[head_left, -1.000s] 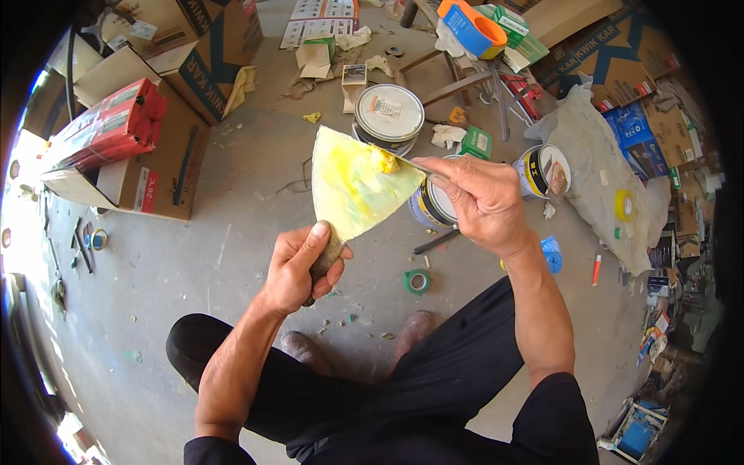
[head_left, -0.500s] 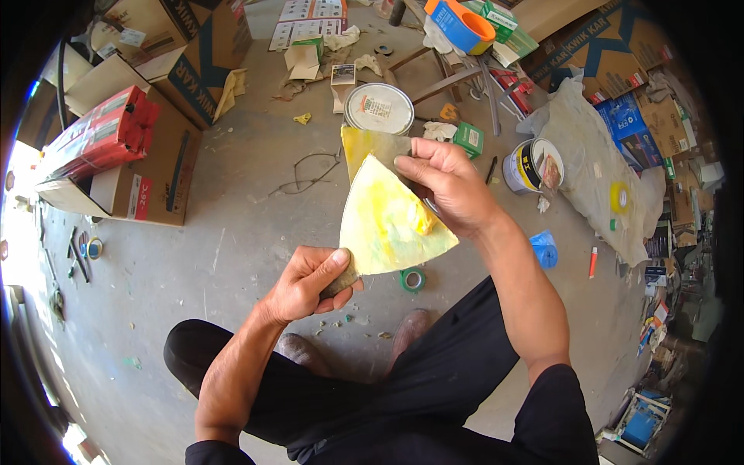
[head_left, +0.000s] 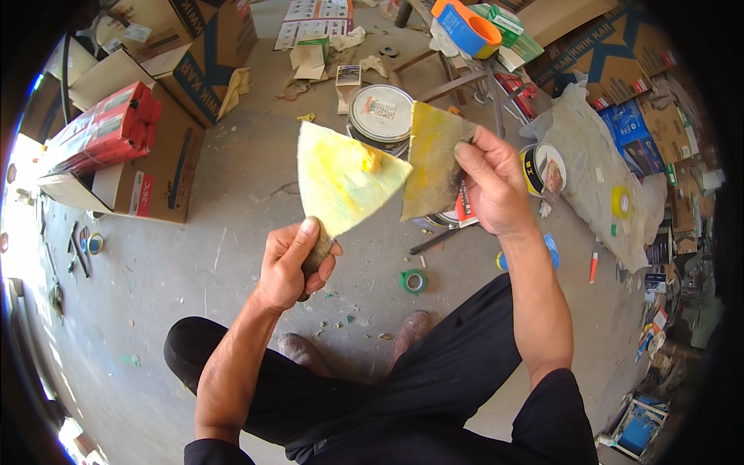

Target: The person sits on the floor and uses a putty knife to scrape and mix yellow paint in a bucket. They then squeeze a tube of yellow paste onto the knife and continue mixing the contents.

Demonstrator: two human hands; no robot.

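Observation:
My left hand (head_left: 291,263) is closed around the stained handle of a putty knife (head_left: 337,186). Its fan-shaped blade points up, coated in pale yellow putty, with a thicker bright yellow dab (head_left: 370,161) near the right corner. In my right hand (head_left: 497,187), pinched between thumb and fingers, is a flat four-sided scraper plate (head_left: 435,155), grey-brown and smeared yellow along its upper left. The blade's right corner lies at the plate's left edge in the picture; whether they touch I cannot tell. My right fingers behind the plate are partly hidden.
Beyond the tools stands a lidded round tin (head_left: 381,108). An opened tin (head_left: 539,167) stands to the right, beside a plastic sheet (head_left: 589,155). Green tape (head_left: 413,281) lies near my feet. Cardboard boxes (head_left: 167,167) with red packs (head_left: 112,128) fill the left.
The tools have come apart: the putty knife moved left and the scraper plate moved right and lower. The yellow dab sits higher on the blade in the picture, and more of the plate shows.

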